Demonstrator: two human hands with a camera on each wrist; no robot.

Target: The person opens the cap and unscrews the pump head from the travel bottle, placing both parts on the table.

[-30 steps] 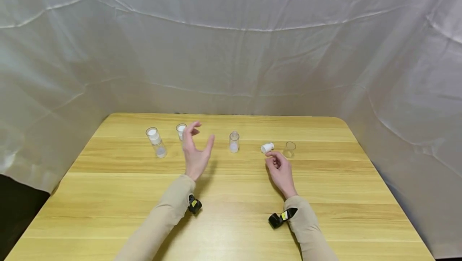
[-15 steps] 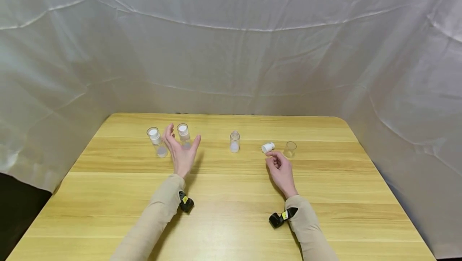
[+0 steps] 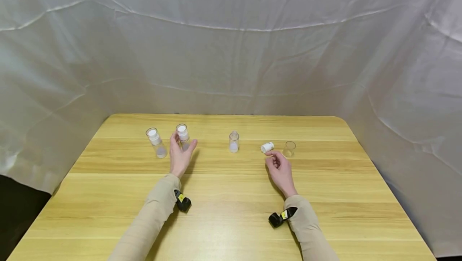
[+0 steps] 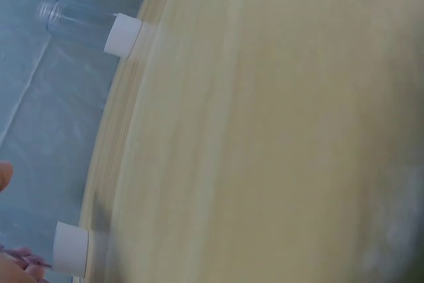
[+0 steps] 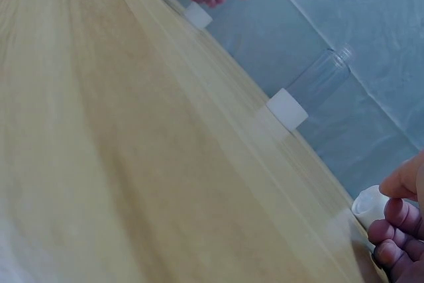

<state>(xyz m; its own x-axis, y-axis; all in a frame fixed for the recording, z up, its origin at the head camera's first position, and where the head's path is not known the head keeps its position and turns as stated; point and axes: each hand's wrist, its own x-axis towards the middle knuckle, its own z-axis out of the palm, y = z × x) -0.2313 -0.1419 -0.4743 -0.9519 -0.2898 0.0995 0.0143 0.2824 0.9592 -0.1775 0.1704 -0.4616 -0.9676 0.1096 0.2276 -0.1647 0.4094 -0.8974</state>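
Note:
My left hand (image 3: pixel 180 158) is around a clear bottle (image 3: pixel 183 133) with a white pump top, a white base and a clear cap. Its fingers lie on the bottle's left side, while the thumb stands apart on the right. In the left wrist view the thumb (image 4: pixel 5 174) is clear of the bottle and fingers show behind it. Bent fingers mark my right hand (image 3: pixel 280 172), low over the table just in front of a white pump top (image 3: pixel 267 147) lying on its side. An index fingertip is close to that pump top; whether they touch I cannot tell.
Farther left stands another capped pump bottle (image 3: pixel 156 142). An uncapped clear bottle (image 3: pixel 234 141) with a white base is upright mid-table. A clear cap (image 3: pixel 289 149) stands right of the loose pump top. Grey cloth (image 3: pixel 231 60) hangs behind the wooden table (image 3: pixel 231 197).
My left hand has moved left to the second bottle from the left, first passing in front of it, then bringing its fingers along its side. My right hand stays in place.

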